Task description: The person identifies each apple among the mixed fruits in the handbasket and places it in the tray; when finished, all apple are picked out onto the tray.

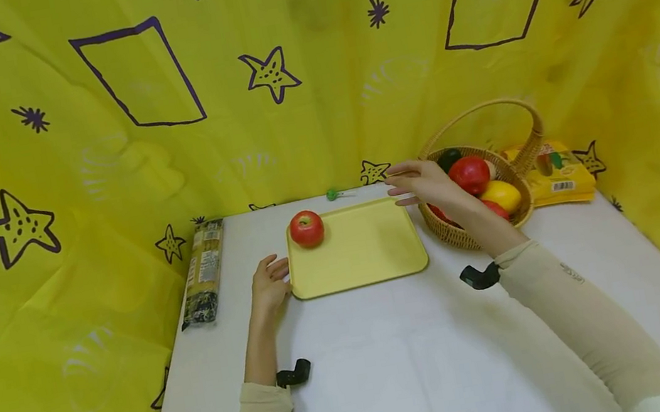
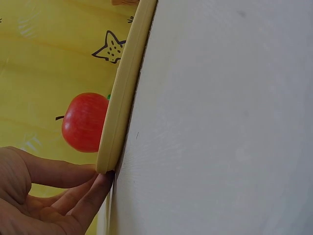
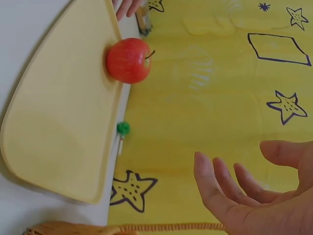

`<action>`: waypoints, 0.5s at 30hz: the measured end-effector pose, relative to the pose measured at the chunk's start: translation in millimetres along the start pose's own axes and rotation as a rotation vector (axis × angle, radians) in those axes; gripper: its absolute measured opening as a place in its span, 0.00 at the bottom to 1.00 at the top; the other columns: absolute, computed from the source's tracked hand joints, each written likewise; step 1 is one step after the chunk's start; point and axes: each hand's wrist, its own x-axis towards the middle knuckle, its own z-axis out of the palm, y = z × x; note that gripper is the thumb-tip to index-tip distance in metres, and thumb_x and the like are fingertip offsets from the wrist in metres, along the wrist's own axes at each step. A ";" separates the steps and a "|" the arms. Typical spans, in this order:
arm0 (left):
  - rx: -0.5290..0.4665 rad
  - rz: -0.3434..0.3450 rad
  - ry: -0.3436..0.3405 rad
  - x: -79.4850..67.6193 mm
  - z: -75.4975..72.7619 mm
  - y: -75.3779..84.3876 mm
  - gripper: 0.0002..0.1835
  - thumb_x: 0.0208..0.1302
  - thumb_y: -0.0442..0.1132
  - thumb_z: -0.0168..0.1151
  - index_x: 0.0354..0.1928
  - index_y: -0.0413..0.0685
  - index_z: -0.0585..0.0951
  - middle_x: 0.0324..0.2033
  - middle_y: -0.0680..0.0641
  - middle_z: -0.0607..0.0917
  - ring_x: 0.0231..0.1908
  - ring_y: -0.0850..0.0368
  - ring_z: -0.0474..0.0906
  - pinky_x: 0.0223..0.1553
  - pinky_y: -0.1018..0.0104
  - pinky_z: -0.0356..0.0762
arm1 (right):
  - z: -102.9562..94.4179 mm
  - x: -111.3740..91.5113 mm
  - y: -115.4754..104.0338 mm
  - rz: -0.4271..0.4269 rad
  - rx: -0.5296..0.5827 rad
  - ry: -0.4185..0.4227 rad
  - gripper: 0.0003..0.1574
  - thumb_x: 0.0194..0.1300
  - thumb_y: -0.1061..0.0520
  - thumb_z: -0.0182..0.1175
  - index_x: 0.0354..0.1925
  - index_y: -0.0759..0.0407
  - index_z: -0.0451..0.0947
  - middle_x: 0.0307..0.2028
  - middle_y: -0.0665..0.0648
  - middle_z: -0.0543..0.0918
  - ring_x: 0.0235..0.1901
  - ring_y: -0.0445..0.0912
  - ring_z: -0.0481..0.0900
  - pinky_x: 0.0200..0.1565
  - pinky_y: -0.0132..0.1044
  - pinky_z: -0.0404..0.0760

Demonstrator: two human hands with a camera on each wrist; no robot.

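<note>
A red apple sits at the far left corner of a pale yellow tray on the white table. My left hand is at the tray's left edge. In the left wrist view, its thumb and a fingertip touch the tray rim, the fingers only gently bent and not closed around it. Raised past the tray's right end, my right hand partly covers a wicker basket. In the right wrist view, the fingers and thumb are spread apart, with nothing between them.
The basket has a tall handle and holds a red fruit, a yellow fruit and others. Behind it lies a yellow packet. A long wrapped package lies left. A small green-headed item is behind the tray.
</note>
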 end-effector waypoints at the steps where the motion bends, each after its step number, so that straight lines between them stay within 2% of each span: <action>1: -0.001 0.000 0.001 -0.1 -0.6 -0.3 0.48 0.48 0.07 0.49 0.77 0.30 0.58 0.69 0.29 0.73 0.69 0.35 0.72 0.51 0.64 0.80 | -2.9 -1.8 -0.2 -0.002 -0.003 0.004 0.31 0.81 0.54 0.53 0.75 0.66 0.65 0.70 0.68 0.74 0.66 0.62 0.76 0.61 0.49 0.81; 7: -0.010 -0.002 0.006 1.4 -2.6 -1.8 0.48 0.48 0.07 0.49 0.77 0.31 0.58 0.70 0.29 0.73 0.69 0.35 0.72 0.57 0.57 0.81 | -22.7 -10.1 1.5 -0.022 0.013 0.020 0.31 0.80 0.54 0.55 0.73 0.68 0.66 0.69 0.70 0.74 0.64 0.59 0.79 0.61 0.49 0.81; 12: -0.022 -0.004 0.009 2.3 -2.4 -3.4 0.48 0.47 0.07 0.48 0.77 0.31 0.59 0.69 0.29 0.73 0.69 0.35 0.72 0.49 0.66 0.81 | -41.3 -19.4 3.6 -0.010 0.014 0.041 0.32 0.81 0.54 0.54 0.73 0.69 0.67 0.70 0.70 0.73 0.59 0.50 0.84 0.61 0.48 0.80; 15: -0.027 -0.001 0.010 3.4 -1.7 -3.9 0.48 0.47 0.07 0.48 0.77 0.31 0.59 0.69 0.29 0.73 0.69 0.35 0.72 0.48 0.66 0.81 | -54.1 -23.6 4.7 0.002 -0.021 0.070 0.31 0.82 0.52 0.51 0.73 0.68 0.67 0.71 0.69 0.72 0.58 0.47 0.83 0.61 0.47 0.81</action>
